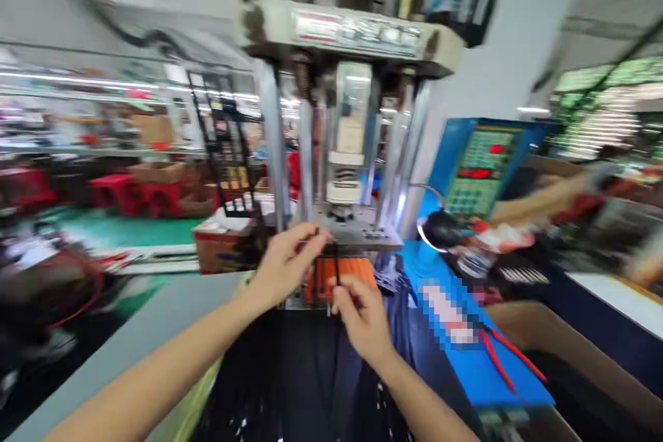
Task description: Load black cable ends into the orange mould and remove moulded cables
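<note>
A thin black cable (337, 264) runs between my two hands in front of the press. My left hand (290, 262) is closed in a pinch near its upper end, just below the press's metal plate (362, 237). Lower and to the right, my right hand (362, 314) pinches the same cable, and a strand hangs below it. Behind my hands is an orange block (357, 269) under the plate, partly hidden by my fingers. The cable's tip is too small and blurred to make out.
A press (347, 34) with metal columns stands ahead. At its right are a blue control box (481, 159) and a blue surface (497, 359) with red-handled pliers (500, 359). Black material (280, 373) covers the near work area. Another person's arm (549, 197) shows at the right.
</note>
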Motion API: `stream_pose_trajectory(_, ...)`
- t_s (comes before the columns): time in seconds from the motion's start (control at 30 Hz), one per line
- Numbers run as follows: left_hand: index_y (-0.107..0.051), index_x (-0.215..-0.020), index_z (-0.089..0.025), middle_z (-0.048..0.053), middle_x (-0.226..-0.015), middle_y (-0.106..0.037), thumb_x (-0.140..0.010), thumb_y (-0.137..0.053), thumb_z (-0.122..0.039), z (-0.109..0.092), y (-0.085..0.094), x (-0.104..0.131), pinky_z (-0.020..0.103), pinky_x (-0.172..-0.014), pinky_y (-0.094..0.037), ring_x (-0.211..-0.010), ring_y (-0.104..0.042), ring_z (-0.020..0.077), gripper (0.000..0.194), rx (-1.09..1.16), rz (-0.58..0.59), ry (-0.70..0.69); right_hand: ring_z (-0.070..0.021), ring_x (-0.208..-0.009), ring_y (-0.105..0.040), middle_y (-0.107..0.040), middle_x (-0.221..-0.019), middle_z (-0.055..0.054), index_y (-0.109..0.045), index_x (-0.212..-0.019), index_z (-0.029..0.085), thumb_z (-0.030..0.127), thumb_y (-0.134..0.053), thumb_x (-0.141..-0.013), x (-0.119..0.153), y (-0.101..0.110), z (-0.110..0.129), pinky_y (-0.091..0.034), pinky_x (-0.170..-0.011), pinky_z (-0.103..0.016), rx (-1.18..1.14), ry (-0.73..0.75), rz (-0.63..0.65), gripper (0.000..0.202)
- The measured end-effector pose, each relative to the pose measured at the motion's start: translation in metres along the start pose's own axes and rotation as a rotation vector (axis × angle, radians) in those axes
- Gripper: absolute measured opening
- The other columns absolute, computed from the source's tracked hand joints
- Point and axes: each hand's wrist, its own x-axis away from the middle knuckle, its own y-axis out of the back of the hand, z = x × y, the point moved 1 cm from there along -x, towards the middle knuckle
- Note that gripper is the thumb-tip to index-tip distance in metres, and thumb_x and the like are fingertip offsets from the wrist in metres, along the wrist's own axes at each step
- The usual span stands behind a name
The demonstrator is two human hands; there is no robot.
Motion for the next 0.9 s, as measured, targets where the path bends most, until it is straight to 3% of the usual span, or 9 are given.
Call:
stream_pose_trajectory(0.1, -0.061, -0.095, -0.016, -0.002, -0.07, -0.053, -0.093, -0.05, -0.046, -0.005, 0.015, 0.012, 0.017, -0.041, -0.039, -0.043, -0.045, 0.0047, 0.033, 0.115, -0.05, 0.058, -0.0121, -0.051, -0.053, -0.058, -0.061, 0.001, -0.066, -0.098, 0.018, 0.037, -0.051, -0.097, -0.004, -0.003, -0.008, -0.04, -0.05, -0.022, 0.004, 0.001, 0.07, 0.024)
stream_pose_trajectory(0.4, -0.065, -0.092, -0.012, 0.0, -0.079, -0.056, -0.09, -0.057, -0.038, -0.004, 0.011, 0.014, 0.017, -0.044, -0.04, -0.047, -0.048, 0.0045, 0.028, 0.199, 0.01, 0.028, -0.0109, -0.051, -0.05, -0.057, -0.063, 0.002, -0.065, -0.095, 0.018, 0.034, -0.051, -0.096, -0.01, -0.013, -0.003, -0.036, -0.049, -0.021, -0.002, -0.007, 0.086, 0.021)
stream_pose_trajectory(0.5, -0.064, -0.075, -0.011, 0.0, -0.07, -0.054, -0.087, -0.062, -0.037, -0.002, 0.011, 0.013, 0.018, -0.045, -0.04, -0.048, -0.05, 0.006, 0.028, 0.175, 0.01, 0.015, -0.0107, -0.052, -0.048, -0.056, -0.063, 0.002, -0.062, -0.088, 0.018, 0.031, -0.05, -0.096, -0.013, -0.014, 0.001, -0.035, -0.05, -0.022, -0.008, -0.003, 0.109, 0.019)
stream_pose_trajectory(0.6, -0.053, -0.053, -0.013, -0.001, -0.058, -0.054, -0.085, -0.066, -0.036, 0.002, 0.007, 0.009, 0.018, -0.046, -0.039, -0.046, -0.048, 0.0059, 0.041, 0.092, -0.021, -0.043, -0.0107, -0.052, -0.046, -0.054, -0.061, 0.003, -0.059, -0.082, 0.018, 0.031, -0.052, -0.094, -0.009, -0.016, -0.001, -0.034, -0.051, -0.022, -0.003, -0.012, 0.098, 0.019)
stream_pose_trajectory(0.7, -0.051, -0.051, -0.013, -0.001, -0.055, -0.054, -0.085, -0.068, -0.034, 0.005, 0.004, 0.0, 0.019, -0.048, -0.038, -0.045, -0.046, 0.0052, 0.044, 0.036, -0.098, -0.127, -0.0107, -0.053, -0.043, -0.048, -0.058, 0.004, -0.057, -0.072, 0.018, 0.035, -0.057, -0.091, 0.005, -0.017, -0.014, -0.033, -0.052, -0.022, 0.058, -0.048, 0.127, 0.025)
stream_pose_trajectory(0.8, -0.055, -0.054, -0.013, -0.001, -0.06, -0.057, -0.085, -0.069, -0.035, 0.004, 0.006, -0.014, 0.019, -0.053, -0.04, -0.052, -0.05, 0.006, 0.04, -0.005, -0.191, -0.238, -0.0112, -0.055, -0.046, -0.052, -0.06, 0.003, -0.062, -0.073, 0.018, 0.034, -0.06, -0.088, 0.017, -0.014, -0.034, -0.035, -0.056, -0.023, 0.17, -0.129, 0.271, 0.022)
stream_pose_trajectory(0.9, -0.064, -0.063, -0.015, 0.0, -0.066, -0.059, -0.085, -0.069, -0.037, -0.004, 0.007, -0.032, 0.021, -0.055, -0.043, -0.056, -0.053, 0.0069, 0.032, -0.004, -0.194, -0.35, -0.0119, -0.054, -0.046, -0.053, -0.057, 0.003, -0.058, -0.065, 0.018, 0.033, -0.062, -0.083, 0.009, -0.001, -0.057, -0.034, -0.055, -0.023, 0.299, -0.194, 0.319, 0.024)
